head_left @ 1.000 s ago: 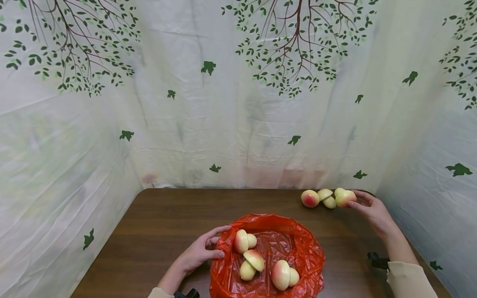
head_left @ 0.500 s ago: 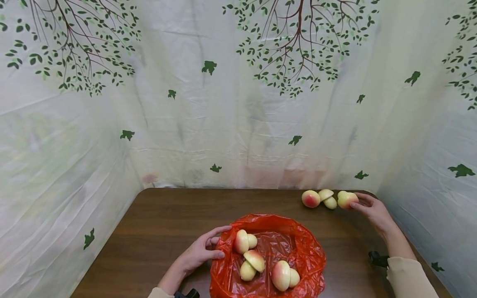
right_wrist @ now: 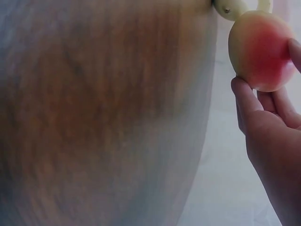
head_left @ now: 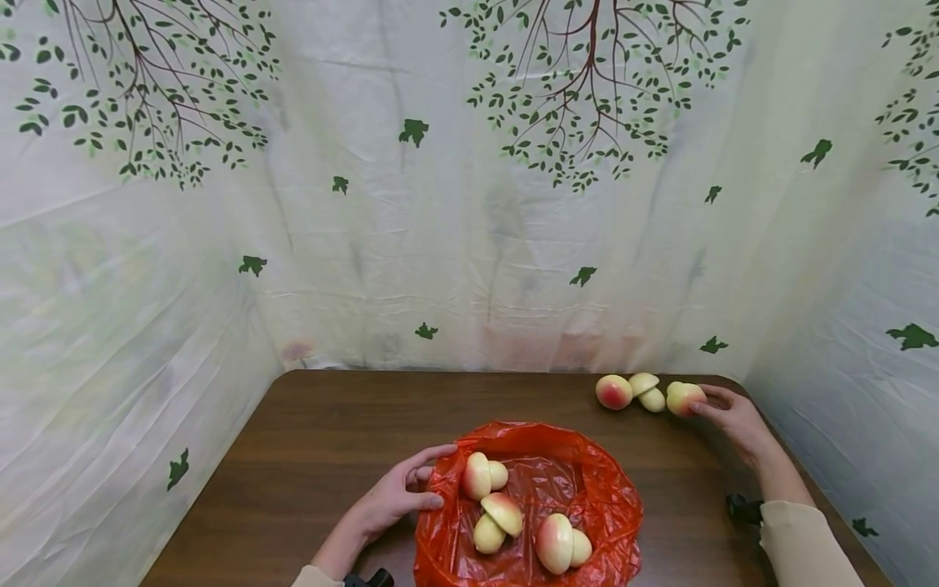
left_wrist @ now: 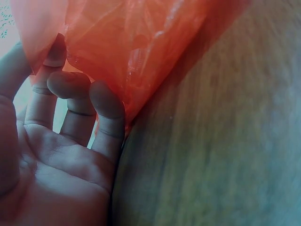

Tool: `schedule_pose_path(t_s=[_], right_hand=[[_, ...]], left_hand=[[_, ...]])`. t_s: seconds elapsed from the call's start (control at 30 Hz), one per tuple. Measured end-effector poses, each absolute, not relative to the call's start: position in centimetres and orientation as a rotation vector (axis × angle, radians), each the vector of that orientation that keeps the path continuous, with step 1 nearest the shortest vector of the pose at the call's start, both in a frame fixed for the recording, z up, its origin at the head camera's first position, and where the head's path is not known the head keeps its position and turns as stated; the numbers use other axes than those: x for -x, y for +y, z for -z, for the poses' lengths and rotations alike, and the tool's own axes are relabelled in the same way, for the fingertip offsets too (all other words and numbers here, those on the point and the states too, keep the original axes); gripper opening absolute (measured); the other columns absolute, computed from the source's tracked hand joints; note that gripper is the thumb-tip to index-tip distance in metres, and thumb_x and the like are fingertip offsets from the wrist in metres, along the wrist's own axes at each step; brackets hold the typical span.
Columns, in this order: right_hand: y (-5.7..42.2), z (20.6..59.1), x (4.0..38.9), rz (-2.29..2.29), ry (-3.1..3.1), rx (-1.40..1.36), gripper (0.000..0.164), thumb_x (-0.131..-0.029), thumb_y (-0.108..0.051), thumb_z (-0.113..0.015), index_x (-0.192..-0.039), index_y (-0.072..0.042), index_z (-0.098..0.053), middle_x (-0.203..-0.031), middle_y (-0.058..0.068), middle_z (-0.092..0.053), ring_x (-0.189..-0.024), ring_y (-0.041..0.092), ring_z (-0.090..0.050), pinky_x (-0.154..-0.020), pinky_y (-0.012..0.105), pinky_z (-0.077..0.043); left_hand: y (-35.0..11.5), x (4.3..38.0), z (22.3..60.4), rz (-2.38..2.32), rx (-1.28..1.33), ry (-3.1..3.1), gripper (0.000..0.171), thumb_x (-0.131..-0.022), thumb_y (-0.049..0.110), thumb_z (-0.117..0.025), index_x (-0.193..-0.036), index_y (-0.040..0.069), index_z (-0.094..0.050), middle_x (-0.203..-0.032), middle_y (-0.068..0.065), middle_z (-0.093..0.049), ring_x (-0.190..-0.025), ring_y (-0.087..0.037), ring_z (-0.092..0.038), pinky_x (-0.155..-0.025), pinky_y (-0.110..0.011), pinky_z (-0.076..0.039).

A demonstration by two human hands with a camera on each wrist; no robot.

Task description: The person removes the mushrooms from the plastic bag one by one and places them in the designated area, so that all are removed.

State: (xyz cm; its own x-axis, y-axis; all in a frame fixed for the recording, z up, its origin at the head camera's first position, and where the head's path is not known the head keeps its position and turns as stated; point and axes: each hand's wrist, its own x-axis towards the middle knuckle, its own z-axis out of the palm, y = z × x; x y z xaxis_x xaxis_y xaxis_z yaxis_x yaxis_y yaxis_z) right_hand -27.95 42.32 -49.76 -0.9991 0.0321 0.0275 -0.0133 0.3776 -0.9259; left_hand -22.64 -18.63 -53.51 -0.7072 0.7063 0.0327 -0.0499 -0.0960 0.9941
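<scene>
My left hand (head_left: 399,493) grips the left rim of a red plastic bag (head_left: 619,497), its thumb outside; the left wrist view shows bent fingers against the thin film (left_wrist: 141,42). Inside the open bag lie three mushrooms with pale yellow stems and reddish caps: one by the left rim (head_left: 477,475), one in front of it (head_left: 502,514), one to the right (head_left: 555,542). At the table's back right corner my right hand (head_left: 739,420) holds another mushroom (head_left: 684,399) by its cap. The right wrist view shows the red-blushed cap (right_wrist: 261,52) between thumb and fingers.
Left of the held mushroom, two more lie on the brown wooden table (head_left: 330,432): a pale one on its side (head_left: 645,390) and one with its red-blushed cap forward (head_left: 613,392). A leaf-printed curtain (head_left: 455,244) borders the table's back and sides.
My right hand has drawn its mushroom slightly right, opening a small gap to the neighbouring pale one. The left hand stays at the bag's rim.
</scene>
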Motion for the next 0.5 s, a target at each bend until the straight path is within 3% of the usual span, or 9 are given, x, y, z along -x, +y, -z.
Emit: schedule_pose_path(t_s=[0.17,0.33,0.5], right_hand=[[42.47,49.98,28.21,-1.686,-2.619,0.046,0.073,-0.107,-0.024,-0.066,-0.153,0.021,-0.033,-0.106,-0.023,-0.065,-0.094,-0.016,-0.056,-0.082,0.008,-0.045],[42.65,50.09,28.55,-1.628,-2.667,0.063,0.071,-0.107,-0.022,-0.065,-0.153,0.021,-0.033,-0.122,0.002,-0.070,-0.093,-0.016,-0.055,-0.082,0.009,-0.045],[42.73,50.25,28.86,-1.577,-2.702,0.075,0.069,-0.107,-0.021,-0.065,-0.153,0.020,-0.034,-0.138,0.027,-0.062,-0.093,-0.017,-0.053,-0.083,0.010,-0.045]], left_hand=[[-18.70,22.66,53.57,-1.860,-0.721,1.648,0.071,-0.104,0.002,-0.063,-0.167,0.007,-0.030,-0.130,-0.015,-0.075,-0.106,-0.015,-0.077,-0.089,-0.034,-0.065],[-18.69,22.71,53.61,-1.863,-0.720,1.649,0.071,-0.104,0.002,-0.063,-0.167,0.007,-0.030,-0.128,-0.014,-0.075,-0.106,-0.015,-0.077,-0.088,-0.034,-0.065],[-18.68,22.70,53.65,-1.864,-0.733,1.647,0.071,-0.104,0.002,-0.063,-0.166,0.007,-0.030,-0.128,-0.015,-0.075,-0.104,-0.015,-0.078,-0.088,-0.034,-0.065]])
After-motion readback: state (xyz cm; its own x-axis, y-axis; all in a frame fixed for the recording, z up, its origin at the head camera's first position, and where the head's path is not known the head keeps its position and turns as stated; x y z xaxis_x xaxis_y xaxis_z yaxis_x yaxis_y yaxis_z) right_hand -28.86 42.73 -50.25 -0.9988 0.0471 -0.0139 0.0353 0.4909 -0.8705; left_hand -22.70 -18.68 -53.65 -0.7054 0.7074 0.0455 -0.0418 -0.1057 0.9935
